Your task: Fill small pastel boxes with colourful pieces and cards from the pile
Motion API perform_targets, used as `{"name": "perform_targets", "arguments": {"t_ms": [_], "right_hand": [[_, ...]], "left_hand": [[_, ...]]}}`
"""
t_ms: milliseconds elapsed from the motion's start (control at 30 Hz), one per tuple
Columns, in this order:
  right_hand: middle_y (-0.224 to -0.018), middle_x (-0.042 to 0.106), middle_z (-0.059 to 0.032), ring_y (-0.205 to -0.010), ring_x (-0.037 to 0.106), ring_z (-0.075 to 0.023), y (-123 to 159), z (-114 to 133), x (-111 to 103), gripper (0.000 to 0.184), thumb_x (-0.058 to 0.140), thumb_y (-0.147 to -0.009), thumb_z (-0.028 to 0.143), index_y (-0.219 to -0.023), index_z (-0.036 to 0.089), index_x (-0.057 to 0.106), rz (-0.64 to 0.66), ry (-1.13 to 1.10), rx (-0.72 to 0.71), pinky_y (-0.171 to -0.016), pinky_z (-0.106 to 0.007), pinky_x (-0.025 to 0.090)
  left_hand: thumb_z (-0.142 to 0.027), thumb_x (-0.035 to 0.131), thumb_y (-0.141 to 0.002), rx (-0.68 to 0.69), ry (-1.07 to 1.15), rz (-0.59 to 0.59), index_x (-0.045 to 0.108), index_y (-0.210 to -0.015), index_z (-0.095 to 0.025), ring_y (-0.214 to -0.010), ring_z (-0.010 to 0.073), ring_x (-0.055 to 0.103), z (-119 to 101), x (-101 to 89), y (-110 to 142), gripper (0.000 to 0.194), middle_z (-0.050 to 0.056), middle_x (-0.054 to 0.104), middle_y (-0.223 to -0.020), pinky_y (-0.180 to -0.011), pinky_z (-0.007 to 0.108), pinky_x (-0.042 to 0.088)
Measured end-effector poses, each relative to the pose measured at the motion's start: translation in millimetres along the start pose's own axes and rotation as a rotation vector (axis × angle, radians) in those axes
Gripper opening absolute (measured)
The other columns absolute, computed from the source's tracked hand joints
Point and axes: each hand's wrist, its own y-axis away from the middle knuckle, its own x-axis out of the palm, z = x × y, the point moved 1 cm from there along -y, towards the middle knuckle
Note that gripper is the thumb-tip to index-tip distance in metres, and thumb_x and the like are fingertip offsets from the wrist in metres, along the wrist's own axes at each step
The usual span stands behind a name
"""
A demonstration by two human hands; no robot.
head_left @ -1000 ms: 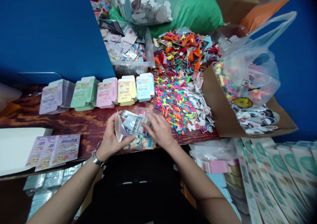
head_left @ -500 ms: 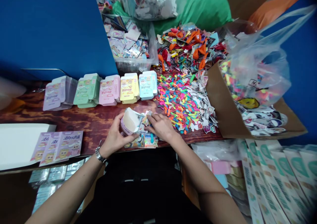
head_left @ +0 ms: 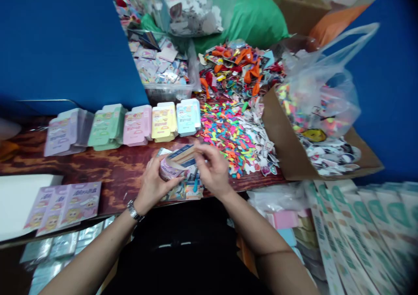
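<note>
My left hand (head_left: pixel 153 185) grips a small pink paper box (head_left: pixel 168 172), held on its side with its open end showing. A flat blue-and-cream printed packet (head_left: pixel 181 154) lies across the box's top, pinched at its right end by the fingers of my right hand (head_left: pixel 211 171). Below both hands sits a loose heap of printed cards and packets (head_left: pixel 183 192) on the wooden table (head_left: pixel 114 173). A wristwatch (head_left: pixel 134 211) circles my left wrist. The box's inside is hidden by my hands and the packet.
Stacks of flat boxes (head_left: pixel 137 125) in lilac, green, pink, yellow and blue stand behind my hands. Confetti-like coloured shapes (head_left: pixel 225 132) and balloons (head_left: pixel 235 73) are heaped to the right. A cardboard box (head_left: pixel 281 142) holds a plastic bag (head_left: pixel 321 92).
My left hand has turned the pink box onto its side. My right hand has risen from the heap and now pinches the packet above the box. The whole view has shifted slightly.
</note>
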Motion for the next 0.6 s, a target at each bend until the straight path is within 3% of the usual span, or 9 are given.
{"name": "perform_targets", "arguments": {"t_ms": [133,233,333,433,533,600], "right_hand": [[-0.103,0.071,-0.0042,-0.105,0.062,-0.0183,9.3,0.6,17.0,0.015,0.057,-0.095,0.024,-0.103,0.024,0.069,0.143,0.187,-0.138,-0.099,-0.036,0.05],[-0.114,0.067,-0.0074,-0.113,0.058,-0.0197,13.8,-6.6,7.7,0.017,0.059,-0.094,0.032,-0.099,0.023,0.072,0.243,0.26,-0.199,-0.102,-0.038,0.047],[-0.116,0.066,-0.0076,-0.111,0.06,-0.0169,15.9,-29.7,-35.7,0.023,0.051,-0.098,0.029,-0.11,0.022,0.069,0.189,0.308,-0.127,-0.097,-0.033,0.049],[-0.107,0.068,-0.0077,-0.102,0.062,-0.0171,16.9,-70.5,-103.7,0.027,0.044,-0.1,0.026,-0.113,0.02,0.066,0.06,0.558,0.119,-0.092,-0.03,0.049],[-0.109,0.065,-0.0122,-0.097,0.061,-0.0187,19.4,-111.4,-161.9,0.034,0.038,-0.1,0.025,-0.12,0.014,0.063,0.132,0.971,0.435,-0.087,-0.028,0.048],[-0.113,0.063,-0.0136,-0.101,0.058,-0.0214,21.2,-129.0,-181.7,0.033,0.044,-0.097,0.023,-0.123,0.014,0.062,0.197,1.073,0.497,-0.085,-0.029,0.047]], "left_hand": [[-0.055,0.072,-0.075,0.045,-0.061,0.005,0.051,-0.129,-0.018,-0.106,0.0298,0.061,-3.8,3.3,0.0,0.068,0.012,0.061,-0.114,-0.091,0.043,0.051],[-0.06,0.066,-0.077,0.047,-0.059,0.034,0.05,-0.13,-0.017,-0.109,0.0319,0.06,-5.3,6.4,-3.4,0.07,0.013,0.061,-0.118,-0.092,0.046,0.051],[-0.067,0.068,-0.072,-0.001,-0.061,0.046,0.049,-0.131,-0.019,-0.107,0.0334,0.061,-5.5,7.4,-6.3,0.079,0.012,0.061,-0.117,-0.091,0.047,0.051],[-0.068,0.068,-0.071,-0.027,-0.065,0.07,0.049,-0.132,-0.02,-0.104,0.0337,0.062,-5.1,7.1,-6.9,0.08,0.012,0.061,-0.118,-0.091,0.048,0.052],[-0.069,0.067,-0.07,-0.038,-0.06,0.094,0.048,-0.132,-0.02,-0.101,0.0336,0.063,-6.9,9.2,-6.6,0.081,0.011,0.06,-0.115,-0.088,0.049,0.053],[-0.069,0.066,-0.071,-0.026,-0.046,0.111,0.048,-0.133,-0.02,-0.1,0.0343,0.062,-9.7,12.5,-6.4,0.081,0.012,0.06,-0.114,-0.087,0.05,0.053]]}}
